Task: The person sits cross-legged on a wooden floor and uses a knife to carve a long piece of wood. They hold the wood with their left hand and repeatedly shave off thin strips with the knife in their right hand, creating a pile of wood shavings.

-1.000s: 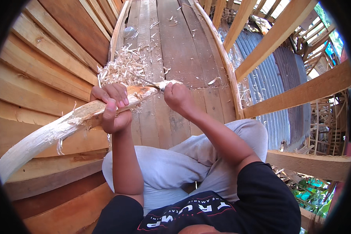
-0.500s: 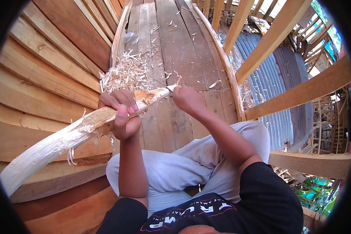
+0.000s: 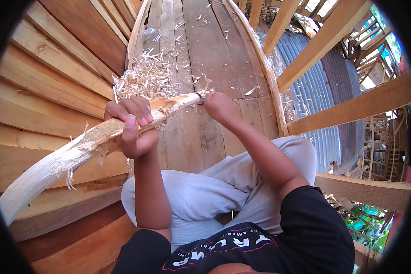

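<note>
A long, curved, peeled wooden pole (image 3: 55, 160) slants from the lower left up to the middle, pale and rough with loose fibres. My left hand (image 3: 133, 123) is wrapped round it below its narrower end, thumb on the near side. At that narrow tip my right hand (image 3: 220, 107) makes a fist round what looks like a knife; its handle is hidden in the fingers. Only a thin dark blade (image 3: 199, 94) shows, lying against the tip, with a curled shaving (image 3: 207, 85) standing beside it.
A heap of wood shavings (image 3: 146, 75) lies on the plank floor (image 3: 210, 50) past the pole. Behind it sits a small clear container (image 3: 150, 34). Overlapping boards (image 3: 45, 98) wall the left; a wooden railing (image 3: 351, 107) runs along the right, with corrugated metal sheets (image 3: 313, 91) beyond.
My left hand and the pole have shifted a little left, and the pole's tip has risen slightly. The right hand stays at the tip, slightly higher. Both grips are kept.
</note>
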`<move>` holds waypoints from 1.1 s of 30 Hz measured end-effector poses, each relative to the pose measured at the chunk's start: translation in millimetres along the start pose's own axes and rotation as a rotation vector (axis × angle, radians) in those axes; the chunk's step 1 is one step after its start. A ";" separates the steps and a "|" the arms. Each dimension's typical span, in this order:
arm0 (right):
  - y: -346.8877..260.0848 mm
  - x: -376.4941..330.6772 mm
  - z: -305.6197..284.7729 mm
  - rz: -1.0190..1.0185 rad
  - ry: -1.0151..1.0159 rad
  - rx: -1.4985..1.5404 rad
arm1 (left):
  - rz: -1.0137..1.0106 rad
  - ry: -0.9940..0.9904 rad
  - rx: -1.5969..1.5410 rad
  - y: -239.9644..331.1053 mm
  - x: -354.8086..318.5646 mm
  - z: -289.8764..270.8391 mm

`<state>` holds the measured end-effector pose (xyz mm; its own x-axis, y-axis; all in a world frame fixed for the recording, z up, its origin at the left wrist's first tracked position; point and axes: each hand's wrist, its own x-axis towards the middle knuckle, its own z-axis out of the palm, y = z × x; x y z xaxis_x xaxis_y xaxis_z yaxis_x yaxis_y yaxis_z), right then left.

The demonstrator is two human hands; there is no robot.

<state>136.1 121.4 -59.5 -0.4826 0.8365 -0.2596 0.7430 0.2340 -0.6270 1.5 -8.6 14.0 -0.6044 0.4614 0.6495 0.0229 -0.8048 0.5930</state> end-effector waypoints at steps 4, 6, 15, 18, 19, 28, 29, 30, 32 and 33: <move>44.4 33.0 18.6 0.021 0.032 0.013 | -0.001 -0.053 -0.019 -1.3 2.6 6.4; 3.8 6.2 7.3 -0.046 0.003 0.017 | 0.019 -0.048 -0.048 1.0 2.0 0.3; 19.4 13.6 1.5 -0.002 -0.008 -0.057 | -0.005 -0.041 -0.092 -3.4 7.5 -9.1; -5.9 -1.1 2.9 -0.047 -0.013 -0.006 | 0.005 0.002 -0.071 0.7 8.6 -14.2; 17.4 16.3 9.9 -0.046 0.016 -0.014 | -0.004 0.012 -0.088 0.1 8.6 -12.4; 13.2 11.1 11.4 -0.023 0.008 -0.063 | -0.006 -0.027 -0.078 -1.2 10.3 -18.3; 42.0 29.7 17.1 -0.006 0.045 -0.086 | -0.009 -0.027 -0.086 -2.3 11.2 -15.8; 56.9 41.4 18.6 0.001 0.087 -0.110 | -0.022 -0.016 -0.089 -3.0 10.7 -16.0; 23.9 20.8 9.9 0.025 0.036 -0.092 | -0.030 0.011 -0.071 0.2 9.6 -25.9; 15.3 10.2 7.0 0.003 0.038 -0.104 | -0.031 0.007 -0.076 0.2 10.6 -26.6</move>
<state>139.3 130.0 -77.0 -0.4640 0.8548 -0.2323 0.7894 0.2801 -0.5462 -26.1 -13.8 8.3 -0.6096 0.4842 0.6277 -0.0562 -0.8162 0.5751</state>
